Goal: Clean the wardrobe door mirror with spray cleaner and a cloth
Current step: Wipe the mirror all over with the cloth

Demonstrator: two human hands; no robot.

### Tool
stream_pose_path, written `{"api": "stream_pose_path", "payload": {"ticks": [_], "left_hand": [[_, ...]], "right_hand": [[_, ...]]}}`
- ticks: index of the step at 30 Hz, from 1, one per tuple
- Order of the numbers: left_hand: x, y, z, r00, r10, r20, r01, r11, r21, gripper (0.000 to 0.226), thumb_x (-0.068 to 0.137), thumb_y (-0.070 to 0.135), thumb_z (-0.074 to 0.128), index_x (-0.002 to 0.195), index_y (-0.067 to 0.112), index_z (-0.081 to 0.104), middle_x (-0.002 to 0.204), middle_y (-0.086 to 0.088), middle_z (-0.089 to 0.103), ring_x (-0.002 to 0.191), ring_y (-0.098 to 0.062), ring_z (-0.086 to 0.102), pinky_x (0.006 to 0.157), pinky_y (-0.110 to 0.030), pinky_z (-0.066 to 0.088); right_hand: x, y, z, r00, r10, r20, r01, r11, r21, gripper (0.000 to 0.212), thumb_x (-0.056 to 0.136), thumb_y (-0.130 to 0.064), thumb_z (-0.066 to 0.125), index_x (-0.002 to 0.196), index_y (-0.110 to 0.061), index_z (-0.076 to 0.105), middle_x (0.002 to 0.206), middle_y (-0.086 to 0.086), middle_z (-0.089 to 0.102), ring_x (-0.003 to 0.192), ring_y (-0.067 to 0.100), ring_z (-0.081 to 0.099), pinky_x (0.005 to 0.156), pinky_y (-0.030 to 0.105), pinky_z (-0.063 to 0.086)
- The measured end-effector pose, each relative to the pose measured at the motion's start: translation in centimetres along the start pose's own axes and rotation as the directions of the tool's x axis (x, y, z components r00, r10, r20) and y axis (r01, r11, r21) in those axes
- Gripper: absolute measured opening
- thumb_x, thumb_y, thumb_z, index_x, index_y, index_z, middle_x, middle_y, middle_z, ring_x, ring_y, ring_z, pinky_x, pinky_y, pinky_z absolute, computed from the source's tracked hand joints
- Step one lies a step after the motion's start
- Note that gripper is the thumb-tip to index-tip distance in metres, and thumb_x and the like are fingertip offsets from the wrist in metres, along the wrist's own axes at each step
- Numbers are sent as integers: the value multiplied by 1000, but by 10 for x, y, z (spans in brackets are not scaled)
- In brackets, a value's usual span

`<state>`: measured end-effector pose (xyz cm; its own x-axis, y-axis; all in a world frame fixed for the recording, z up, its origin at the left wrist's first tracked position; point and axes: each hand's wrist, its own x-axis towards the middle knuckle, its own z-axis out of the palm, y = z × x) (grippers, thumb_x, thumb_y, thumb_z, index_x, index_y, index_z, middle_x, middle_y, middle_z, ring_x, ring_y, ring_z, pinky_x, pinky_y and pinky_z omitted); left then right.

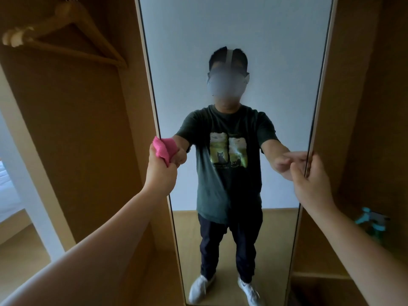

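Note:
A tall mirror (238, 36) on the wardrobe door fills the middle of the head view and reflects a standing person. My left hand (160, 167) is shut on a bunched pink cloth (162, 149) and presses it against the mirror's left edge at about mid height. At the right edge of the door, my right hand (310, 173) grips the door's thin side with fingers wrapped around it. A spray bottle with a teal trigger (371, 219) stands blurred on a shelf at the right, apart from both hands.
The open wardrobe compartment (88, 129) on the left holds a wooden hanger (66, 27) near the top. Wooden shelves (320, 274) lie to the right behind the door. A white frame and a bed edge (8, 191) show at the far left.

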<state>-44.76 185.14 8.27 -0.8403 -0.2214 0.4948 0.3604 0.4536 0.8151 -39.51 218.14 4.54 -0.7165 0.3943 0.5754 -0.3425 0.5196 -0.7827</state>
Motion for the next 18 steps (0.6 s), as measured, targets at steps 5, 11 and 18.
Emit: {"api": "stream_pose_path", "payload": {"ticks": [5,11,18], "left_hand": [[-14,-14,3,1000,-14,16,14,1000,26,63,83,-11,49,133,23,32,99,-4,56,95,-23,61,78,-39,57],[-36,-30,11,998,11,61,-12,1000,26,46,86,-11,44,127,10,43,108,-12,56,102,-34,59,89,-46,51],[-48,-54,19,998,35,51,-36,999,16,57,85,-18,41,108,34,39,105,-7,54,101,-21,57,90,-41,53]], "right_hand": [[-16,8,-1,999,29,28,-29,1000,8,33,98,-23,51,128,-11,45,117,9,59,106,23,59,87,39,52],[-34,24,2,994,65,84,-65,998,-7,31,97,-23,51,126,-12,46,117,7,59,105,23,59,88,43,52],[-43,40,9,993,87,83,-86,996,-18,28,98,-24,50,124,-14,47,118,4,58,105,20,57,83,34,45]]}}
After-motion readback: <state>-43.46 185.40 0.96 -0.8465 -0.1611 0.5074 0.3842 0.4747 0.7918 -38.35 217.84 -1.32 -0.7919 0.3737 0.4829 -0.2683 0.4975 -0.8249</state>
